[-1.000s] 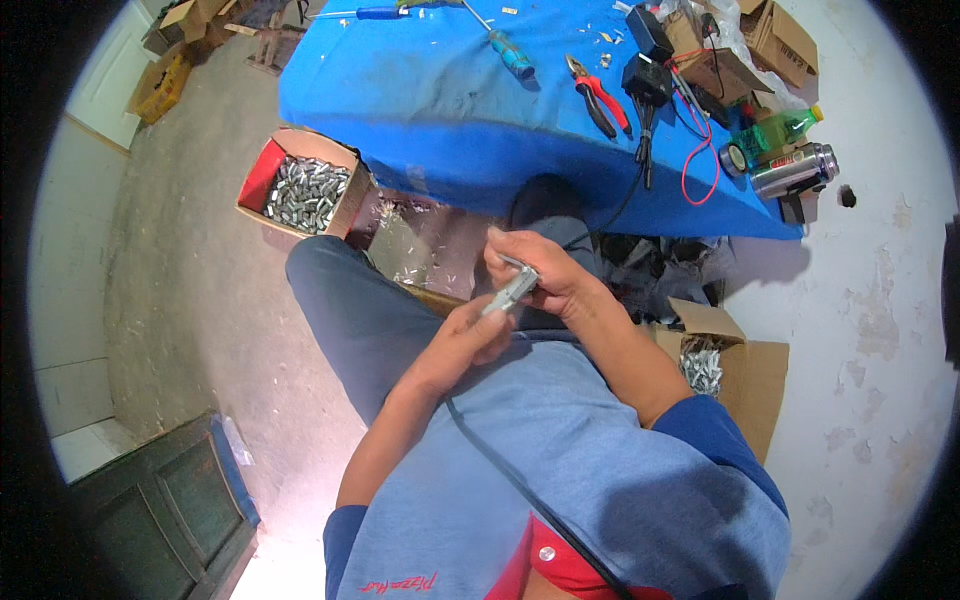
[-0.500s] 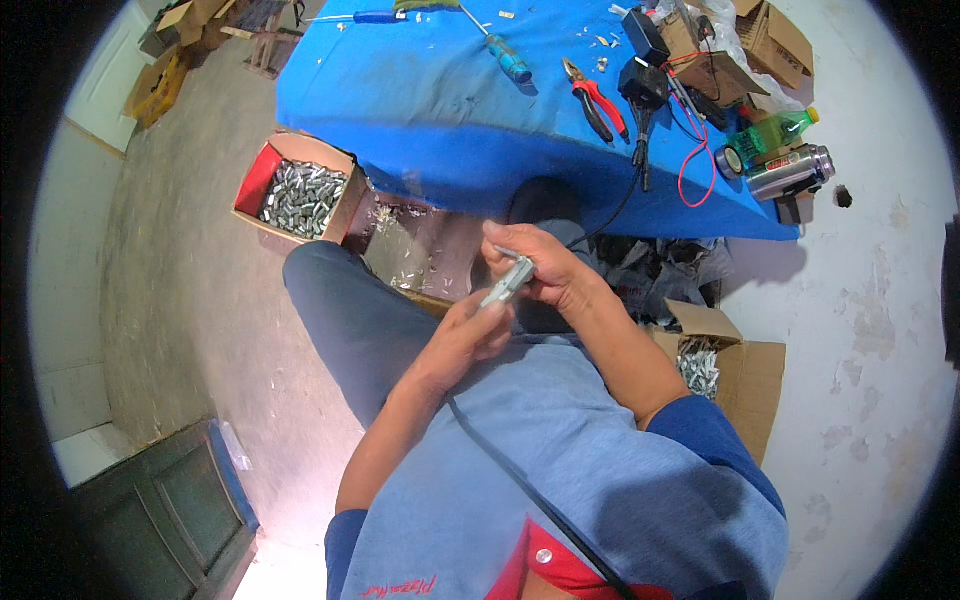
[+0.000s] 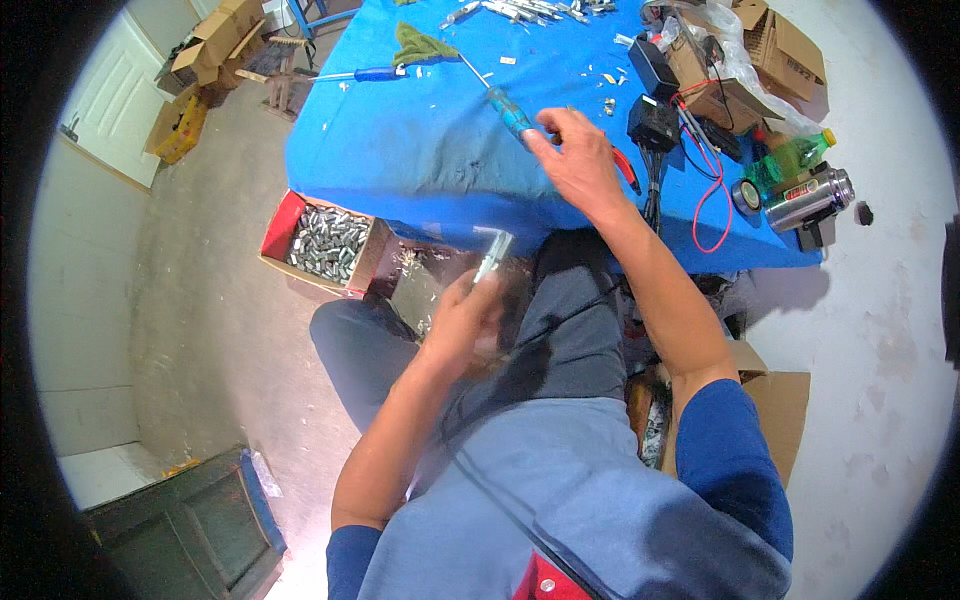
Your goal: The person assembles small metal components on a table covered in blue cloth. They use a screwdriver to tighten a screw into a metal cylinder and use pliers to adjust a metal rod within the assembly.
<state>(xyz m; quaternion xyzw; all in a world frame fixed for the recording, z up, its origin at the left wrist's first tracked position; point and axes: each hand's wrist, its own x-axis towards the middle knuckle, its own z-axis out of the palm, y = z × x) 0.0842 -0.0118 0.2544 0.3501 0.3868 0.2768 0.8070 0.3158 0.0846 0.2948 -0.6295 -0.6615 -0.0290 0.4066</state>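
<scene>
My left hand [image 3: 462,318] is closed round a small, long, silvery metal block [image 3: 494,256] over my lap, slightly blurred; its upper end sticks out past the fingers. Over the table, my right hand [image 3: 583,168] has thumb and fingers on either side of the handle end of a teal screwdriver [image 3: 508,110], which still lies on the blue cloth. Partly hidden behind that hand are red-handled pliers [image 3: 626,170]. A second screwdriver with a blue handle [image 3: 380,74] rests farther left, near a green rag [image 3: 422,46].
Several metal pieces [image 3: 525,12] lie at the far side of the blue-covered table [image 3: 420,120]. Black adapters [image 3: 652,125], red wires, a green bottle [image 3: 800,155] and a steel flask [image 3: 808,200] crowd its right. A box of metal parts [image 3: 330,243] stands left of my knee.
My right hand has left the metal block and reached forward to the screwdriver on the table. The left hand keeps the block. The view has shifted, showing more of the tabletop.
</scene>
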